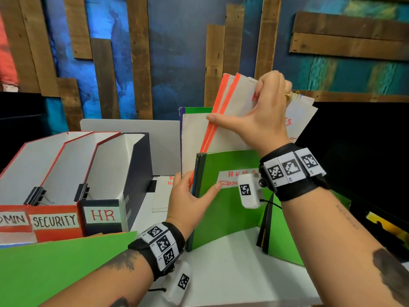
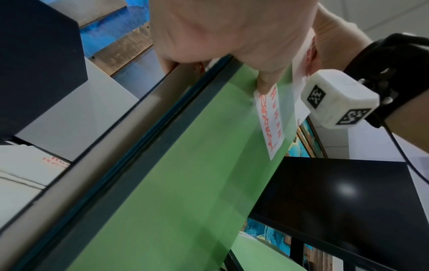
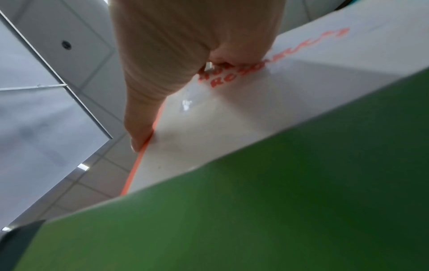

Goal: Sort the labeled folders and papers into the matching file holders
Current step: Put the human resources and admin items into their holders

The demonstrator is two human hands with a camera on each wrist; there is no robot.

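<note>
An upright green folder (image 1: 225,213) with a white label reading "Human Resources" (image 1: 232,177) fronts a stack standing on the table. My left hand (image 1: 194,188) grips the stack's left edge, thumb on the green cover, fingers behind. My right hand (image 1: 245,107) grips white folders with orange spines (image 1: 228,131) by their top, lifted out behind the green folder. They carry red writing. In the left wrist view my left hand (image 2: 232,36) clamps the green folder (image 2: 185,183). In the right wrist view my right hand (image 3: 162,64) holds the white folder (image 3: 255,113) above the green cover (image 3: 255,220).
Three open file holders stand at the left: ADMIN (image 1: 13,219), SECURITY (image 1: 54,220) and HR (image 1: 101,216). A green sheet (image 1: 55,269) lies at the near left. A white paper with red writing (image 1: 162,193) lies flat beside the HR holder. Another green folder (image 1: 283,235) stands at the right.
</note>
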